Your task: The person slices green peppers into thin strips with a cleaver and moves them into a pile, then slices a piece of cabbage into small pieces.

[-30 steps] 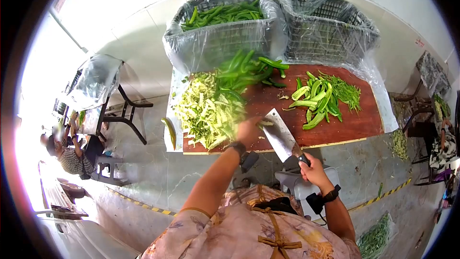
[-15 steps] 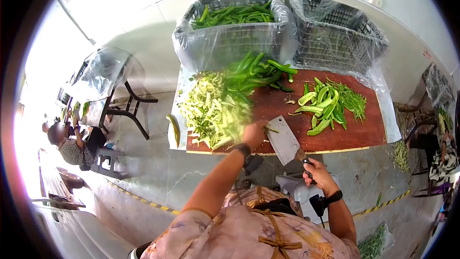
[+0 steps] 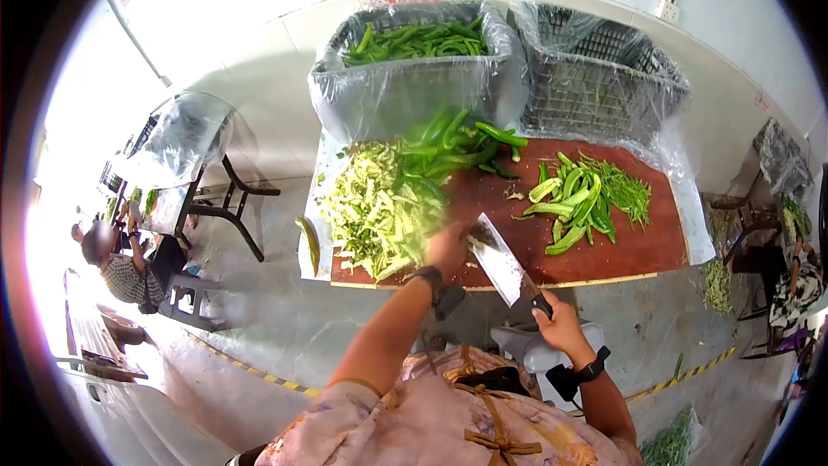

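My right hand (image 3: 562, 326) is wrapped round the dark handle of a cleaver (image 3: 502, 263), whose broad blade points up and left at the front of the brown cutting board (image 3: 509, 242). My left hand (image 3: 449, 247) is at the blade's upper end, fingers curled; what they hold, if anything, is hidden. A pale sliver shows beside the blade. Left of that hand lies a heap of shredded pale-green pepper (image 3: 371, 216), with whole green peppers (image 3: 461, 142) behind it, partly blurred. On the right are split green peppers (image 3: 569, 207) and a pile of thin green strips (image 3: 628, 194).
Two plastic-lined crates stand behind the board: a left crate (image 3: 414, 91) with green peppers and a right crate (image 3: 604, 91). One pepper (image 3: 308, 243) lies at the board's left. Co-workers sit at the left (image 3: 129, 267) and right edges. A grey stool (image 3: 539, 345) is below.
The cleaver's blade has turned to a steeper, more edge-on angle, and my right hand has shifted slightly left. My left hand stays near the blade's end. The whole view has shifted slightly.
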